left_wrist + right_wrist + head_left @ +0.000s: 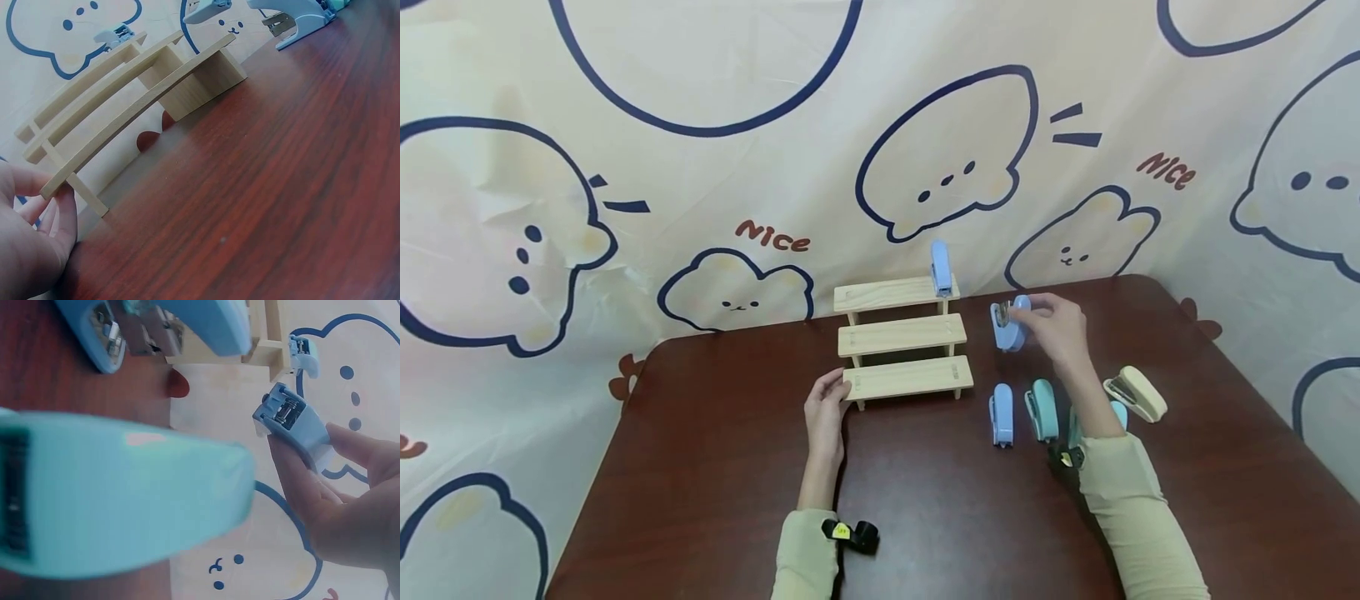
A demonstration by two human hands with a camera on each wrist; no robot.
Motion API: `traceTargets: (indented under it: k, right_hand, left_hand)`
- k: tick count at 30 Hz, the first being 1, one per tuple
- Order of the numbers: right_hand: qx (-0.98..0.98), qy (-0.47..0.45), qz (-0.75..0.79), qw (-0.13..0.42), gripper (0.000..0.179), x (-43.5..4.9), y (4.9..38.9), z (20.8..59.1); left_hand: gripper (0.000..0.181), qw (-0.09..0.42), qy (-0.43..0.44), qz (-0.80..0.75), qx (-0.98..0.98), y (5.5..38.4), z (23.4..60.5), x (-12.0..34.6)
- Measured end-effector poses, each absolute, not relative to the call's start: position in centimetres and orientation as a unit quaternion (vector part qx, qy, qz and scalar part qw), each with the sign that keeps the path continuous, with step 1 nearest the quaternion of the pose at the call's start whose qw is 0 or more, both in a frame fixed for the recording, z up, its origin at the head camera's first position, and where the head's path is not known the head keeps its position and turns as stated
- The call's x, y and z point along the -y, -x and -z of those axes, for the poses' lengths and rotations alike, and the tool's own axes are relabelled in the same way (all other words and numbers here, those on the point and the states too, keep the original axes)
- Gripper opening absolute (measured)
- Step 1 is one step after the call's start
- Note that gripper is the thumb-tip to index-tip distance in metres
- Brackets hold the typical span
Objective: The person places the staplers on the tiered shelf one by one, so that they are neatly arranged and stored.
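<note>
A three-tier wooden display stand [904, 380] stands near the back of the table. My left hand [825, 417] grips the left end of its lowest tier, the board between thumb and fingers in the left wrist view. To the right of the stand, my right hand [1060, 329] holds a light blue stapler [306, 434] by one end, raised over the table. Another blue stapler [940, 268] sits at the right end of the top tier. In front of my right hand, a blue stapler [1002, 415] and a teal stapler [1042, 410] lie side by side.
A cream stapler [1138, 393] lies right of my right forearm. Under that forearm, more staplers, teal and light blue [1119, 413], are partly hidden. The dark brown table [715, 467] meets a cartoon-printed curtain [715, 192] at the back.
</note>
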State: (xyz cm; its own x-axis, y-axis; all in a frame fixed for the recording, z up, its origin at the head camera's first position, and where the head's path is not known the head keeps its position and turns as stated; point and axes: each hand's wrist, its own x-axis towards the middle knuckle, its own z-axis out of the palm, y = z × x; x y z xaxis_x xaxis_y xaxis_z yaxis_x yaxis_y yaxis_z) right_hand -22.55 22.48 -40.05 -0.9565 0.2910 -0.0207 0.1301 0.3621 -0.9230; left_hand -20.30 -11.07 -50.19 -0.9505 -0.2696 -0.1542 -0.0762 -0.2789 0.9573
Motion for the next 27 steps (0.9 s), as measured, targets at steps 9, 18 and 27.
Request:
traceTargets:
  k: [9,18,27]
  right_hand:
    - [0.832,0.108,-0.539,0.073,0.056,-22.8,22.8,38.5]
    - [0.837,0.092,-0.533,0.089,0.055,-22.7,23.0,36.8]
    - [0.84,0.08,-0.527,0.098,0.053,-22.7,23.4,36.3]
  left_hand:
    - [0.034,0.066,-0.152,0.798,0.58,20.2,50.2,11.0]
    - [0.032,0.073,-0.149,0.8,0.577,20.3,50.0,10.8]
    - [0.032,0.073,-0.149,0.802,0.574,20.4,50.2,10.9]
